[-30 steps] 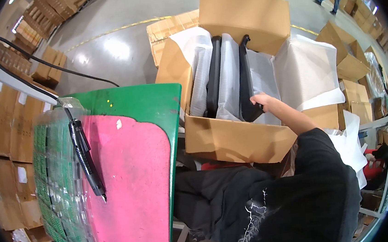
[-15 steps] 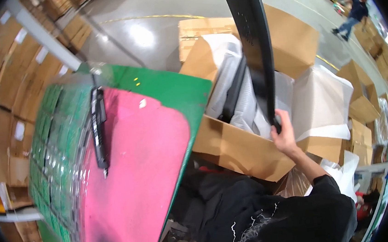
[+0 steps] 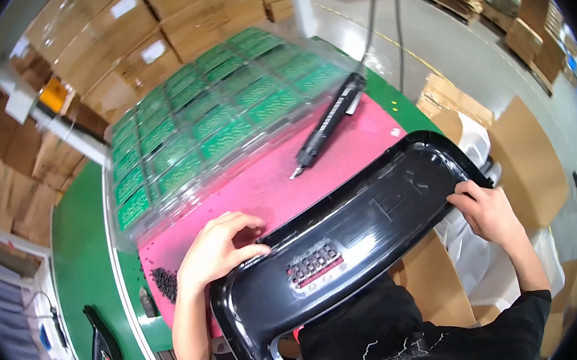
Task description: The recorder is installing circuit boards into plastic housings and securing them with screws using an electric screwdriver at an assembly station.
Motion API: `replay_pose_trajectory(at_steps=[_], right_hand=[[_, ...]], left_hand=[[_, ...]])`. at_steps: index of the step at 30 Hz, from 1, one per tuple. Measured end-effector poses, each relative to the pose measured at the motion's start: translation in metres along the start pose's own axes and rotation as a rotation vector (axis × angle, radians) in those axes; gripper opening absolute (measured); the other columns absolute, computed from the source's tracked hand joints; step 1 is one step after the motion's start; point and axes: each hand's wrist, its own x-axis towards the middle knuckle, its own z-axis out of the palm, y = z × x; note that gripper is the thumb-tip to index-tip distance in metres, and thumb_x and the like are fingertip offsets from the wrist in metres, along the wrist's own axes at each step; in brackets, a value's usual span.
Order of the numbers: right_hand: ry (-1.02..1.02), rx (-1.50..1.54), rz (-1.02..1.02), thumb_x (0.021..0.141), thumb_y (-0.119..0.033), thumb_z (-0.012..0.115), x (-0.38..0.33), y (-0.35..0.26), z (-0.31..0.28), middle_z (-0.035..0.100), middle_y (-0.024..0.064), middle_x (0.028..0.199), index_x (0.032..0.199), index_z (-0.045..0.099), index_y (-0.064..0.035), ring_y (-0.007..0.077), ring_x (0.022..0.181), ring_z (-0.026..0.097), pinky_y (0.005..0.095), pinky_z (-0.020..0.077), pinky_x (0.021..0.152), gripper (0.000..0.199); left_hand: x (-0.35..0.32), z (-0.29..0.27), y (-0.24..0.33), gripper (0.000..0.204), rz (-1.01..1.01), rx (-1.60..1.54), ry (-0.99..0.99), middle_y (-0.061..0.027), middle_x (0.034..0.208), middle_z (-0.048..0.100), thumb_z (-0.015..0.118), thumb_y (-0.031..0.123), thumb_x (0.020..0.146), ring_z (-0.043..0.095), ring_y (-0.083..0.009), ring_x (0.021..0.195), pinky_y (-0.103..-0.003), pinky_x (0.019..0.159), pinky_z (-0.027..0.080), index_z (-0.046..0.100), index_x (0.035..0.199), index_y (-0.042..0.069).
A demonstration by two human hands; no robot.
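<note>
A long black plastic housing (image 3: 375, 224) with raised rims and down-turned ends lies slantwise before me, its hollow side up. Part of it overlaps a pink mat (image 3: 245, 192). A row of small square cut-outs sits in its left half. My left hand (image 3: 222, 249) is curled at the far left rim, thumb and fingers on either side of it. Closed over the near right edge is my right hand (image 3: 487, 210). A black electric screwdriver (image 3: 330, 123) with a cable rests on the mat beyond the housing.
Clear plastic trays of green circuit boards (image 3: 221, 110) stand along the far side. Black screws (image 3: 165, 284) are heaped on the mat's left corner. A second black housing (image 3: 104, 357) is on the green table (image 3: 78, 246). To the right, an open carton (image 3: 530, 152) holds white wrapping.
The housing came from above the carton, where my right hand alone held it upright, to over the mat. My left hand has moved onto its rim. The view has swung left.
</note>
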Motion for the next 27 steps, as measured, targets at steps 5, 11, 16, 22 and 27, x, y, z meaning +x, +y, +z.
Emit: replay_pose_trajectory(at_steps=[5,11,16,22,27], right_hand=[[0.098,0.284,-0.146,0.080,-0.012,0.070,0.106,-0.040,-0.020,0.058,0.0127,0.113,0.112,0.061,-0.0043,0.0331,0.102,0.061,0.0395,0.0515,0.082,0.034],[0.240,0.481,-0.523,0.081,-0.003,0.066,0.261,-0.139,0.007,0.054,0.0173,0.122,0.121,0.055,-0.0024,0.0369,0.115,0.052,0.0421,0.0447,0.098,0.042],[0.305,0.358,-0.481,0.089,-0.021,0.061,0.383,-0.223,0.060,0.048,0.0187,0.135,0.126,0.057,-0.0055,0.0359,0.125,0.046,0.0470,0.0408,0.102,0.040],[0.159,0.207,-0.369,0.095,-0.038,0.050,0.457,-0.265,0.107,0.040,0.0172,0.148,0.134,0.052,-0.0003,0.0323,0.138,0.035,0.0488,0.0286,0.113,0.054],[0.378,0.243,-0.468,0.095,-0.037,0.051,0.450,-0.264,0.094,0.038,0.0158,0.149,0.137,0.044,0.0050,0.0351,0.138,0.032,0.0502,0.0247,0.114,0.060]], left_hand=[[-0.012,-0.002,-0.007,0.029,-0.023,0.301,0.280,-0.0120,0.089,0.069,0.072,0.031,0.083,0.067,-0.0317,0.086,-0.042,0.076,0.052,0.069,0.095,0.005],[-0.021,0.001,-0.014,0.026,-0.028,0.417,0.394,-0.0120,0.085,0.068,0.074,0.029,0.080,0.067,-0.0338,0.079,-0.044,0.066,0.053,0.069,0.088,0.005],[-0.024,0.007,-0.014,0.025,-0.019,0.453,0.485,-0.0097,0.081,0.068,0.072,0.032,0.080,0.068,-0.0310,0.079,-0.044,0.066,0.055,0.070,0.083,0.007],[-0.019,0.009,-0.011,0.025,-0.055,0.449,0.492,-0.0101,0.077,0.067,0.074,0.031,0.078,0.068,-0.0317,0.075,-0.045,0.062,0.054,0.069,0.080,0.006],[-0.019,0.007,-0.017,0.027,-0.049,0.410,0.488,-0.0113,0.079,0.068,0.076,0.031,0.078,0.067,-0.0327,0.077,-0.045,0.065,0.053,0.070,0.083,0.006]])
